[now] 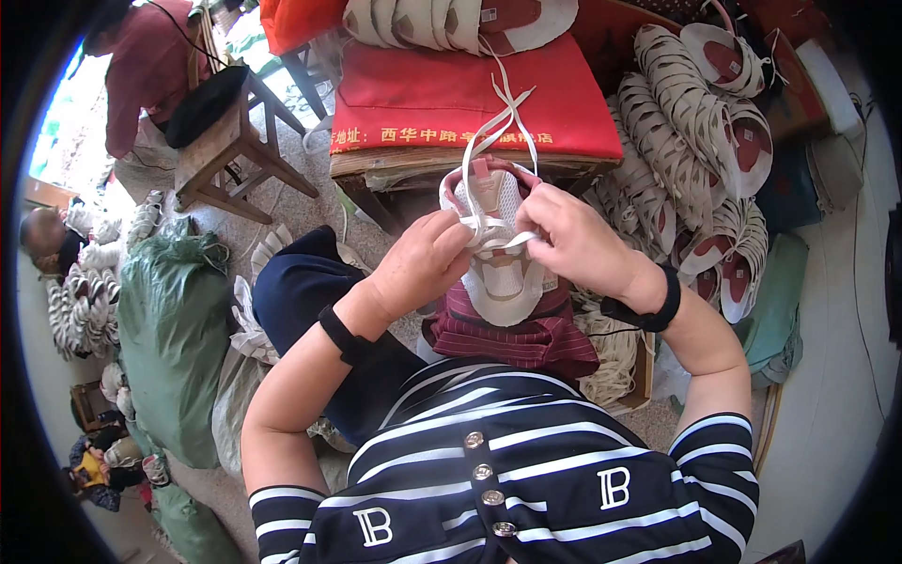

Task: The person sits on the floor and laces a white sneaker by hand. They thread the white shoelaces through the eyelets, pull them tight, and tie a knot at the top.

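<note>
A white sneaker upper (pixel 505 299) with a dark red lining lies over my lap, against the front of a low table. A white shoelace (pixel 512 111) runs through its eyelets, and its loose ends stretch away across a red cloth. My left hand (pixel 423 261) is closed at the left eyelet edge, with lace pinched at its fingertips. On the right edge, my right hand (pixel 584 246) pinches a short flat stretch of the same lace. Beneath the upper lies maroon pinstriped cloth (pixel 517 343). My fingers partly hide the upper's sides.
The red cloth (pixel 470 94) covers the table, with nested uppers (pixel 423 23) at its far edge. More stacked uppers (pixel 681 122) stand at right, above a box of laces (pixel 611 362). Left are a wooden stool (pixel 240 150), green sacks (pixel 174 348) and a person in red (pixel 150 70).
</note>
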The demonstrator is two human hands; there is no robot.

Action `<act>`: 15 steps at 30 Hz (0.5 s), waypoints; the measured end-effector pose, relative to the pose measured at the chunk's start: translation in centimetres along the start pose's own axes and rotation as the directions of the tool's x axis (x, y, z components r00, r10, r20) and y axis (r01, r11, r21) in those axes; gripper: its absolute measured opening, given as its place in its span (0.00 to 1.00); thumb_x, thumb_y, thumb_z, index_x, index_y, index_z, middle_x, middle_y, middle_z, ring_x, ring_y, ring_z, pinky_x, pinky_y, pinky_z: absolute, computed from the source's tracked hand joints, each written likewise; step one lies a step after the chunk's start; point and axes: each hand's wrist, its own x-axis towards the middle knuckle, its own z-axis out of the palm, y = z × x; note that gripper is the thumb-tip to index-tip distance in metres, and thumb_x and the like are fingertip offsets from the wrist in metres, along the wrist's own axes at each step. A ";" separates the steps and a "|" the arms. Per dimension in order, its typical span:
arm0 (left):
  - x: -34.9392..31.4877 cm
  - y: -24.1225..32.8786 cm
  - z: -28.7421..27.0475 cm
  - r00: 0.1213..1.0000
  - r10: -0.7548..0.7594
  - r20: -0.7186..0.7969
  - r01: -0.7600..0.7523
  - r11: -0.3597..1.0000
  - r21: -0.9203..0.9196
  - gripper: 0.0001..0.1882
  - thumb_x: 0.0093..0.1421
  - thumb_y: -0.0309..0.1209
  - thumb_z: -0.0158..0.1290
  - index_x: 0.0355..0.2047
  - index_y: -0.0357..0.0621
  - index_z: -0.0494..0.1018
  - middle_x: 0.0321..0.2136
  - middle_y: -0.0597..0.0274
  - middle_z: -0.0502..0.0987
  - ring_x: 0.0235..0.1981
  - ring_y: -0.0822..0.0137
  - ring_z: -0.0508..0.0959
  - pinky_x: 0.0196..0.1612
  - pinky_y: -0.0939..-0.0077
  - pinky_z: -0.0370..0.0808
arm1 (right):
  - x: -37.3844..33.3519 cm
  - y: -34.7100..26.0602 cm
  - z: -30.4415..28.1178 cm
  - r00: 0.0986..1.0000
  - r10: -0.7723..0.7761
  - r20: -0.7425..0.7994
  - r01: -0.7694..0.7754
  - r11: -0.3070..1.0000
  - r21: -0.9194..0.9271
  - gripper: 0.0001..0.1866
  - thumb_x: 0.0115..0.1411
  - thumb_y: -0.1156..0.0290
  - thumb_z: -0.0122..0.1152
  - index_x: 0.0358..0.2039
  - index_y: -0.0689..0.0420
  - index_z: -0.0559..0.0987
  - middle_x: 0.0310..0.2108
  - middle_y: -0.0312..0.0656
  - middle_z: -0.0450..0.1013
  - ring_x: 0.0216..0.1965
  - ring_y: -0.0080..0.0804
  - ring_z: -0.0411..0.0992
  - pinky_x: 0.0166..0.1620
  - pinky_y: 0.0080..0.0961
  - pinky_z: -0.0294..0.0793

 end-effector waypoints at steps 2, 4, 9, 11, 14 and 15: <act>-0.3 0.6 0.2 0.993 -0.098 -0.064 0.093 0.993 -0.074 0.13 0.50 0.22 0.59 0.35 0.40 0.69 0.30 0.52 0.70 0.34 0.48 0.74 0.37 0.58 0.74 | -0.1 -0.2 0.2 0.987 0.160 0.016 -0.159 0.956 0.246 0.10 0.57 0.77 0.63 0.40 0.59 0.77 0.34 0.37 0.72 0.34 0.25 0.73 0.37 0.24 0.72; -0.8 0.9 0.5 0.969 -0.222 -0.110 0.207 0.970 -0.130 0.12 0.51 0.20 0.60 0.35 0.40 0.69 0.27 0.57 0.69 0.30 0.56 0.73 0.34 0.65 0.73 | 0.0 -0.8 0.1 0.934 0.337 0.121 -0.349 0.782 0.516 0.11 0.61 0.76 0.62 0.44 0.59 0.77 0.34 0.32 0.74 0.31 0.16 0.73 0.34 0.17 0.71; -2.5 0.5 4.1 0.713 -0.702 -0.007 0.470 0.484 -0.738 0.09 0.59 0.17 0.58 0.33 0.42 0.69 0.25 0.74 0.69 0.27 0.83 0.68 0.30 0.83 0.68 | 0.3 -0.9 -0.8 0.821 0.447 0.356 -0.552 0.460 0.696 0.09 0.68 0.70 0.58 0.46 0.58 0.76 0.33 0.28 0.75 0.32 0.13 0.72 0.35 0.12 0.71; -2.2 0.8 4.6 0.693 -0.721 0.008 0.429 0.402 -0.809 0.09 0.60 0.17 0.57 0.33 0.43 0.68 0.27 0.76 0.70 0.29 0.86 0.67 0.30 0.86 0.68 | 0.1 0.0 -0.5 0.791 0.469 0.393 -0.590 0.414 0.693 0.08 0.68 0.70 0.58 0.45 0.58 0.77 0.33 0.29 0.75 0.32 0.13 0.73 0.35 0.12 0.71; -2.9 0.2 5.0 0.760 -0.647 -0.055 0.409 0.543 -0.734 0.10 0.61 0.16 0.56 0.32 0.43 0.67 0.28 0.76 0.71 0.31 0.87 0.69 0.32 0.89 0.68 | -0.1 0.7 -0.2 0.834 0.442 0.331 -0.528 0.463 0.712 0.07 0.68 0.71 0.59 0.43 0.59 0.77 0.34 0.30 0.75 0.32 0.14 0.72 0.36 0.14 0.73; -3.3 -0.1 5.1 0.797 -0.598 -0.084 0.400 0.627 -0.669 0.11 0.60 0.15 0.56 0.32 0.43 0.67 0.28 0.76 0.71 0.31 0.87 0.69 0.32 0.89 0.68 | -0.1 0.7 -0.2 0.840 0.443 0.313 -0.521 0.496 0.695 0.07 0.67 0.71 0.61 0.42 0.59 0.77 0.33 0.30 0.74 0.32 0.14 0.72 0.36 0.15 0.73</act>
